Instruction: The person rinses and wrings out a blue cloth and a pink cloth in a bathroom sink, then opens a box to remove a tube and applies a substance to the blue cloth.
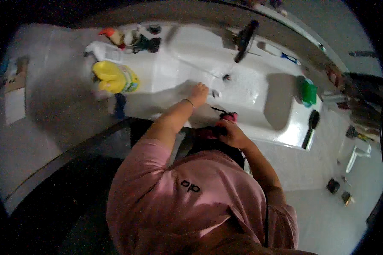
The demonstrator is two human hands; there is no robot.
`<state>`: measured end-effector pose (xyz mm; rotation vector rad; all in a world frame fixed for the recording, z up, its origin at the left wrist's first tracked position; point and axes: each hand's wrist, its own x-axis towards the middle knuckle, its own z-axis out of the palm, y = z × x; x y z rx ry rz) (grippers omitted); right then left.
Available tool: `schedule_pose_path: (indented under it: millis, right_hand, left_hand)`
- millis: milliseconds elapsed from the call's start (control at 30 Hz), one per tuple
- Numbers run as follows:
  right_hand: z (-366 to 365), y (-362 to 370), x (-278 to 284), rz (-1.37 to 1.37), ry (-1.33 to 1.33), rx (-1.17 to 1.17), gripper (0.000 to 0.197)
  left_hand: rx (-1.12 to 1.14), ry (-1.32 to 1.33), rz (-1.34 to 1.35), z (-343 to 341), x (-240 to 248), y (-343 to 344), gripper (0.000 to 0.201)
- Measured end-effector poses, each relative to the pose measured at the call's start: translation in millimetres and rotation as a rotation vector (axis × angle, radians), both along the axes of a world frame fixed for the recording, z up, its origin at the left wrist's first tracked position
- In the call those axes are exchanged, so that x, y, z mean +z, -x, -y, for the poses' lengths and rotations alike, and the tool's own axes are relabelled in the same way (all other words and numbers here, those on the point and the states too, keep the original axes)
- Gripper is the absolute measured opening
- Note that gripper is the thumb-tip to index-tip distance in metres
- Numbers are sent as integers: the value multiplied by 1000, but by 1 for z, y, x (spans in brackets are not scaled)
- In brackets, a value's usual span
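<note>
My left hand (200, 94) is closed over the near part of a white sink basin (187, 61), a thin band round its wrist. What it holds, if anything, I cannot make out. Just right of its fingers is a small white and dark thing (216, 93), too blurred to name. At the basin's front edge, close to my body, my right hand (231, 133) is closed on a pink and black item (229, 117) with a thin dark strap sticking out towards the left. Part of that item is hidden under the hand.
A dark faucet (246, 40) juts over the basin, behind the drain (226, 77). To the left stand a yellow bottle (117, 77) and a white jug (106, 52). At right are a green container (308, 92), a black brush (313, 121) and a blue-and-white brush (289, 57).
</note>
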<state>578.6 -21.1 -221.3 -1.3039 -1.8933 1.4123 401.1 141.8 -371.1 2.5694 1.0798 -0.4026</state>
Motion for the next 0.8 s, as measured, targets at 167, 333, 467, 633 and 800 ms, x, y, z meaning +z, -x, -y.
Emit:
schedule_pose_path:
  millis: [167,333,467,633,800]
  right_hand:
    - [7,-7,22,5,113,-59,42]
    - [10,6,47,-6,127,-98,38]
    - [5,22,70,40,103,-16,36]
    - [24,37,68,41,23,-69,35]
    - [44,61,55,-164,151,-84,32]
  left_hand:
    - [103,34,32,10,22,3,23]
    - [282,476,50,13,65,25,32]
    - [944,476,817,7,41,109,30]
    - [1447,213,761,-34,138,169,35]
    - [1676,294,1543,-68,104,231,25]
